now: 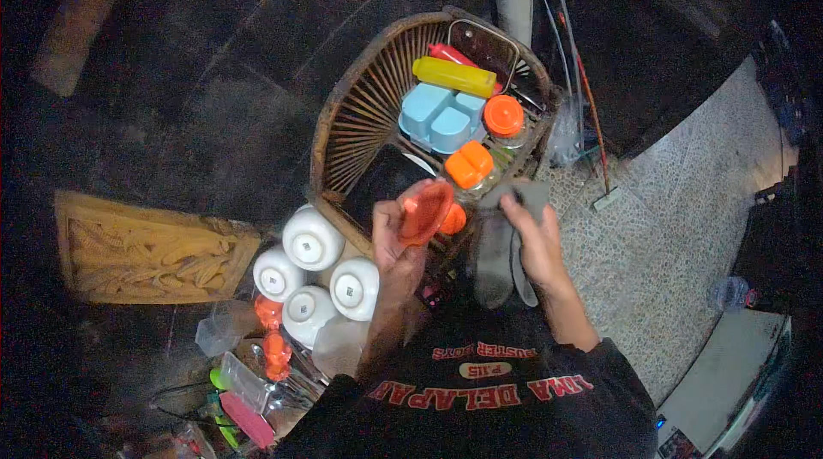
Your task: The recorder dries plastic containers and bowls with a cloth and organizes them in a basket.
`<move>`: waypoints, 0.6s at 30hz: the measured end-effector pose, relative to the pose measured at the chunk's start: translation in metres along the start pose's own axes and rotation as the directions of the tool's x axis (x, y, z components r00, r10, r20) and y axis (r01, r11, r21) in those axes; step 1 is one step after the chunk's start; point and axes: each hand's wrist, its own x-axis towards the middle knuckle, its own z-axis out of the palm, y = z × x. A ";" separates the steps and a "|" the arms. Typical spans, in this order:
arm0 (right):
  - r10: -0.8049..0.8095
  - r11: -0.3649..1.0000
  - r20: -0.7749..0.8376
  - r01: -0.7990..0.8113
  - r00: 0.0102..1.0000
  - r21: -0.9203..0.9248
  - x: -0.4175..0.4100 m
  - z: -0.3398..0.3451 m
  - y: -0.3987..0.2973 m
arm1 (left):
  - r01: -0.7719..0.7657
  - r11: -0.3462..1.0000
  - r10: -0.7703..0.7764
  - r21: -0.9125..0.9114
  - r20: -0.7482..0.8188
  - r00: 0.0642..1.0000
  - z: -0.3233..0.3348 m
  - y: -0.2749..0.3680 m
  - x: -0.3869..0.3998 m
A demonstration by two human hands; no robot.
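My left hand (400, 247) holds an orange-red plastic lid (426, 213), tilted, near the front rim of a rattan basket (347, 83). Another orange item (454, 219) sits just behind it. My right hand (539, 247) is raised at the right with thumb and fingers apart; a grey object (494, 260) lies or hangs beside it, and contact between them is unclear. In the basket are a yellow squeeze bottle (454, 76), a red bottle (452, 53), a light blue compartmented container (443, 115), a jar with a round orange lid (503, 116) and one with a lobed orange lid (469, 164).
Several upturned white bowls (313, 239) stand at the left, near a carved wooden panel (157, 250). Clear plastic containers (243, 382), a pink item (247, 420) and cutlery lie lower left. A stick with an orange-red shaft (593, 115) stands at the right, over the pebbled floor (633, 266).
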 end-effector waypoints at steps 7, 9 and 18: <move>-0.152 0.982 0.180 0.168 0.972 -0.080 -0.001 0.019 0.004 | 0.248 0.962 -0.267 0.114 0.196 0.944 -0.002 0.011 -0.014; -0.313 0.923 0.249 0.356 0.917 -0.150 0.003 0.017 0.018 | 0.133 0.986 -0.148 0.099 0.166 0.975 0.010 0.006 -0.014; -0.219 0.909 0.454 0.350 0.864 -0.227 0.004 0.011 -0.007 | 0.257 0.951 -0.237 -0.173 0.131 0.963 -0.043 -0.030 -0.022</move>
